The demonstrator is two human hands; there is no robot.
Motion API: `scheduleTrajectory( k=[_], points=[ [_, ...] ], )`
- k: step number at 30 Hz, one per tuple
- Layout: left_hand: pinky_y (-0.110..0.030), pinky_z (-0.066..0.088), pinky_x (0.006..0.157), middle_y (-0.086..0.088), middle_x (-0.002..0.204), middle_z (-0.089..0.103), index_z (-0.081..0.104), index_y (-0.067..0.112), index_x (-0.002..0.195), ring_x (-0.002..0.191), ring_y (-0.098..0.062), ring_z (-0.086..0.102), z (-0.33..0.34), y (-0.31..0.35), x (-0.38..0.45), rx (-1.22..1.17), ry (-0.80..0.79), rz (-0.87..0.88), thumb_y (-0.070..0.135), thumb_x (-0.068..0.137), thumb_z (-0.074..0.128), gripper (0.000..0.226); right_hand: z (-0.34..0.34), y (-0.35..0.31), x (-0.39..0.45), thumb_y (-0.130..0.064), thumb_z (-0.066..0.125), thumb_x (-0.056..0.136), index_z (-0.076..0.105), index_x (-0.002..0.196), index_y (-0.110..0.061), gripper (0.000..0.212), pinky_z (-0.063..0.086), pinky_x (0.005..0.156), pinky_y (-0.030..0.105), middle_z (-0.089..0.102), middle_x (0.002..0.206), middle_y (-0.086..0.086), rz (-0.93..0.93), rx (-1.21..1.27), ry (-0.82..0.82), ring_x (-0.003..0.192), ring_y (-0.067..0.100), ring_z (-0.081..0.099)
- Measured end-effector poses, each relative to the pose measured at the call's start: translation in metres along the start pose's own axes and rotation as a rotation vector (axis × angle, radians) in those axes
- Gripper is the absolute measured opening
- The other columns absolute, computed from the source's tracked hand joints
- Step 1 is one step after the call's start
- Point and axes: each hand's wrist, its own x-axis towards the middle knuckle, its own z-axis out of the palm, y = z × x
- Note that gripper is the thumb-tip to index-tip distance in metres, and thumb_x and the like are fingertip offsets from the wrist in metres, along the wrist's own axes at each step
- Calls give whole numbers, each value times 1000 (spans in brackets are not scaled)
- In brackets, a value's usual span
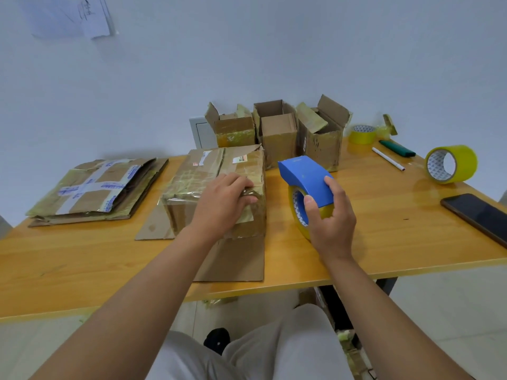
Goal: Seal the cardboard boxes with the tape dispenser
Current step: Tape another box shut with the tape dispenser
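A person sits at a wooden bench, seen from a camera on their head looking down at both bare forearms. The left hand rests on top of a closed cardboard box near the middle of the bench, its fingers curled over the box's right top edge, pressing down where glossy tape wraps that edge. The box is brown, covered in yellowish tape, with its near flap lying flat on the bench toward the person.

Just right of the box, the right hand grips a blue tape dispenser loaded with a yellow roll, thumb on its near side and fingers wrapped over the blue cover. The dispenser is apart from the box; whether it touches the bench I cannot tell.

At the far edge stand three open boxes in a row against the white wall. On the left lies a stack of flattened boxes. On the right are a yellow tape roll lying flat, a second tape roll standing on edge, a green marker, a white pen and a dark phone near the right edge.
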Motion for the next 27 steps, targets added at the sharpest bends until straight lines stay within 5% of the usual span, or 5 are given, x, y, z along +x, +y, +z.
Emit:
scheduleTrajectory(
  k=[6, 10, 13, 23, 27],
  points=[
    [-42, 47, 75, -10, 96, 65, 69, 3, 93, 89, -30, 59, 9, 9, 5, 4, 63, -32, 29, 86, 75, 27, 1, 1, 0, -47, 53, 89, 48, 143, -14, 64, 34, 84, 0, 49, 121, -8, -4, -15, 30, 103, -8, 41],
    [-41, 35, 93, 1, 122, 59, 67, 28, 111, 114, -28, 47, 14, 14, 1, 72, 36, -137, 55, 95, 53, 34, 2, 5, -1, -49, 53, 90, 43, 147, -18, 65, 35, 93, 4, 49, 132, -10, -10, -18, 42, 119, -4, 43],
    [-36, 40, 86, 5, 121, 63, 64, 37, 120, 109, -23, 53, 5, -2, -2, 73, 4, -129, 57, 100, 37, 40, 4, 6, -1, -50, 54, 90, 43, 145, -18, 65, 38, 89, 7, 48, 132, -12, -3, -16, 53, 118, -4, 45],
    [-31, 43, 86, 3, 118, 63, 71, 22, 117, 110, -20, 54, -19, -43, 19, -107, -229, -6, 48, 93, 61, 37, 10, -40, 22, -50, 63, 84, 41, 142, -22, 68, 44, 83, 9, 45, 127, -31, 17, 135, 177, 114, -10, 51],
    [-32, 38, 90, 6, 128, 60, 65, 31, 127, 112, -20, 45, -20, -47, 14, -40, -240, -2, 49, 94, 58, 39, 27, -76, 47, -42, 65, 87, 43, 139, -16, 62, 50, 89, 21, 49, 130, -16, -35, 238, 232, 118, 2, 54]
  ],
)
